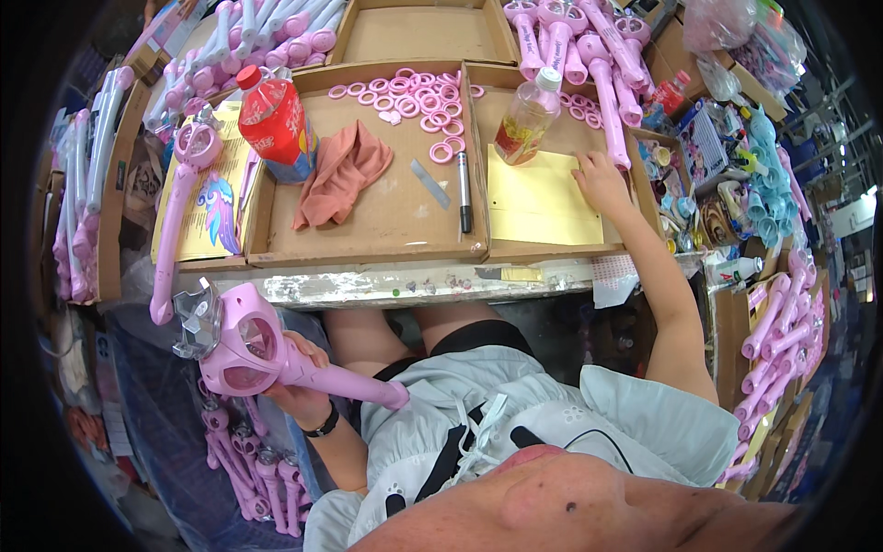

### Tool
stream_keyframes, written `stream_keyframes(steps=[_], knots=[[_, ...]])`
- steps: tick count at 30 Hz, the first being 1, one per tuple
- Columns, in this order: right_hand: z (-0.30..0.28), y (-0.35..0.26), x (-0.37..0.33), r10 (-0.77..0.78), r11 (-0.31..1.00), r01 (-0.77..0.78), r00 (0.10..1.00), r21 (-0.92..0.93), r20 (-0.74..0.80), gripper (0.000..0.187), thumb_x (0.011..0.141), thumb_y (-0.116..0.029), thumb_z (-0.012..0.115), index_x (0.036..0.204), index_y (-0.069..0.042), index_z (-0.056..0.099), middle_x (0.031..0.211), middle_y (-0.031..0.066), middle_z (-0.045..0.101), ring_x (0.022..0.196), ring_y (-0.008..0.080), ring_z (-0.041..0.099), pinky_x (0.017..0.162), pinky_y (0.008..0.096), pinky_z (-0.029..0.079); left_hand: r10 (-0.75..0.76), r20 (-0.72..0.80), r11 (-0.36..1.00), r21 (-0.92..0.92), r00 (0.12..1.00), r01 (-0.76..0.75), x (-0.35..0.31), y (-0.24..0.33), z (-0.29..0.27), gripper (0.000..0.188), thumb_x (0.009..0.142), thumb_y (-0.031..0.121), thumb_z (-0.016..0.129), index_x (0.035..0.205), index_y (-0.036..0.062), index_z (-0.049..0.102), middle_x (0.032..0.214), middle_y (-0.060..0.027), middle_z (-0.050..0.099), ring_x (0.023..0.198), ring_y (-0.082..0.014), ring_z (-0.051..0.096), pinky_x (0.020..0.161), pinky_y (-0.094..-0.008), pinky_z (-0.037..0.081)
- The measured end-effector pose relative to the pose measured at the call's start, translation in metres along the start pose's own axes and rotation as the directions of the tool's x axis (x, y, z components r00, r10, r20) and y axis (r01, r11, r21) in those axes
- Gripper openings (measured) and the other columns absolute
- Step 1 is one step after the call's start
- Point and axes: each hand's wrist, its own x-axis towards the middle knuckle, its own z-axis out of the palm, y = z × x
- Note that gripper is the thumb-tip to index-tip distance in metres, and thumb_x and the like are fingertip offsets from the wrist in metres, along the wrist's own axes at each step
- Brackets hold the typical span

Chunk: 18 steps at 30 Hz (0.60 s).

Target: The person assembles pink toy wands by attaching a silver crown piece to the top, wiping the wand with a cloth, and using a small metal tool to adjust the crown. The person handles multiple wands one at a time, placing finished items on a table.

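My left hand (302, 391) is closed round the neck of a pink toy wand (244, 340), in front of the table's near edge. The wand's wide openwork head has a clear silvery crown (196, 320) on its left end, and its handle slants down to the right against my shirt. Over in the right-hand tray, my right hand (602, 184) lies on the right side of some yellow paper (533, 202), fingers reaching forward and slightly bent. I see nothing held in it. Close by that hand is the end of a pink wand handle (607, 120).
Cardboard trays (368, 253) cover the table, holding pink rings (428, 97), a salmon cloth (345, 175), a black marker (464, 193) and a metal strip (430, 184). Two bottles stand there, one red (276, 124), one clear (527, 120). A blue-lined bin (161, 405) of wands sits lower left.
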Motion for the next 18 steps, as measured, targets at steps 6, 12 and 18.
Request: stream_keyframes(steps=[6,12,18], knots=[[0.01,0.005,-0.002,-0.04,0.999,0.04,0.999,-0.013,-0.025,0.037,0.087,-0.024,0.056,0.114,0.001,0.056,0.109,0.014,0.058,0.104,0.0295,0.054,0.088,0.0389,0.045,-0.021,-0.05,1.0,-0.009,0.999,0.02,-0.002,0.001,-0.004,0.087,0.072,0.068,0.061,0.122,0.0018,0.034,0.087,-0.0104,0.05,0.061,-0.0158,0.053,0.051,-0.0267,0.042],[0.01,0.002,-0.001,0.0,1.0,-0.001,1.0,0.021,0.016,0.036,0.089,-0.024,0.054,0.114,0.002,0.056,0.112,0.0157,0.058,0.109,0.0299,0.053,0.091,0.0388,0.044,-0.019,-0.055,0.999,-0.041,0.998,0.017,-0.003,-0.001,-0.007,0.087,0.073,0.068,0.061,0.122,0.0017,0.034,0.087,-0.0105,0.05,0.061,-0.0156,0.053,0.051,-0.0266,0.043],[-0.01,0.001,-0.002,0.045,0.986,-0.055,0.997,0.155,0.069,0.034,0.087,-0.025,0.058,0.111,0.0,0.057,0.119,0.016,0.055,0.103,0.0309,0.057,0.087,0.0383,0.047,0.037,-0.071,0.999,-0.033,0.997,-0.04,-0.003,0.002,-0.008,0.09,0.076,0.063,0.061,0.129,-0.0041,0.033,0.083,-0.0095,0.048,0.062,-0.0149,0.049,0.052,-0.0257,0.042]])
